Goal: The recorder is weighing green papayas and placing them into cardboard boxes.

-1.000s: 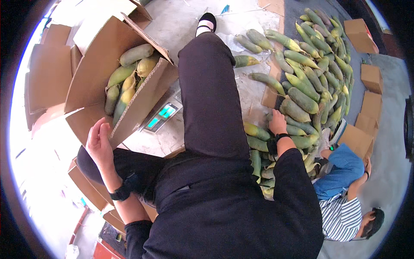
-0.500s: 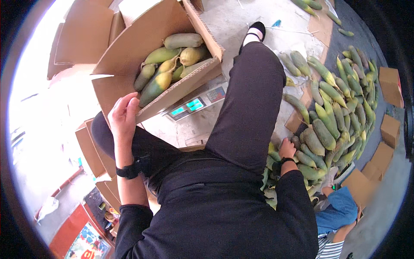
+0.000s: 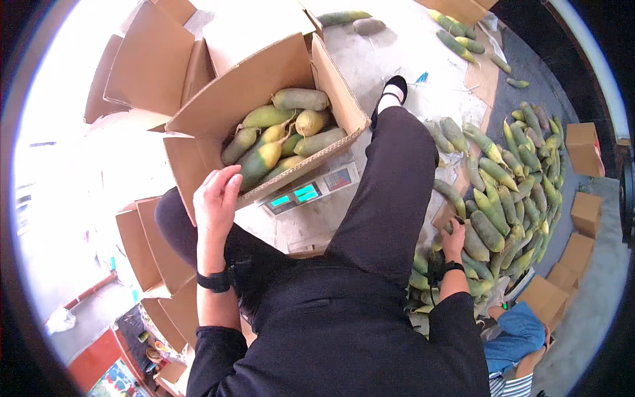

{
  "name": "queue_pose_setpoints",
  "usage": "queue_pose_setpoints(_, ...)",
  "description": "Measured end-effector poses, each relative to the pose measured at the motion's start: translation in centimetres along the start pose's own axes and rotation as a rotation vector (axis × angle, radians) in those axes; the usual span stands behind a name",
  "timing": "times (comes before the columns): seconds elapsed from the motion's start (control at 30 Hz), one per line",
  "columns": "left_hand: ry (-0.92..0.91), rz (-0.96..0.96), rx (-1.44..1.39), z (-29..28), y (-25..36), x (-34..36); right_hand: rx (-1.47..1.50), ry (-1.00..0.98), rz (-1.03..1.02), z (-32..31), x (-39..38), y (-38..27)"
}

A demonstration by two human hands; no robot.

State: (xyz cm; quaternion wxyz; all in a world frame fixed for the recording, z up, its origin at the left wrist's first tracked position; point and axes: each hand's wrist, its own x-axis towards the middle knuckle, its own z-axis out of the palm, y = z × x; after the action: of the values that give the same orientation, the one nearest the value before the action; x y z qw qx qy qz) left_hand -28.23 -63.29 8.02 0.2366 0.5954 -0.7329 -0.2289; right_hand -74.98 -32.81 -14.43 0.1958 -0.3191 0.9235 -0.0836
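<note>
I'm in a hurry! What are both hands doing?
Left hand: open, on the cardboard box edge.
Right hand: on a green shoot; grip unclear.

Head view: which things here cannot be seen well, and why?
- Scale: its platform is hidden under the box; the display digits are too small.
- Right hand: the fingers go down among the pile, so a grip cannot be told.
- Left hand: it lies on the box edge; the palm side is hidden.
- Lower layers in the box: covered by the top vegetables.

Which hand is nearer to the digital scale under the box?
Left. The left hand rests on the cardboard box just beside the scale; the right hand reaches into the vegetable pile.
</note>
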Motion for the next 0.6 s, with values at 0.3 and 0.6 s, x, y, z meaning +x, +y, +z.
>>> queue_pose_setpoints(0.3,0.002,0.045,-0.057,-0.5,0.2,-0.2,0.631,0.345,-0.434,-14.3,5.2,-18.4)
queue_pose_setpoints(0.6,-0.004,-0.064,-0.314,-0.5,-0.3,-0.4,1.362,-0.030,-0.682,-19.0,0.5,-37.2)
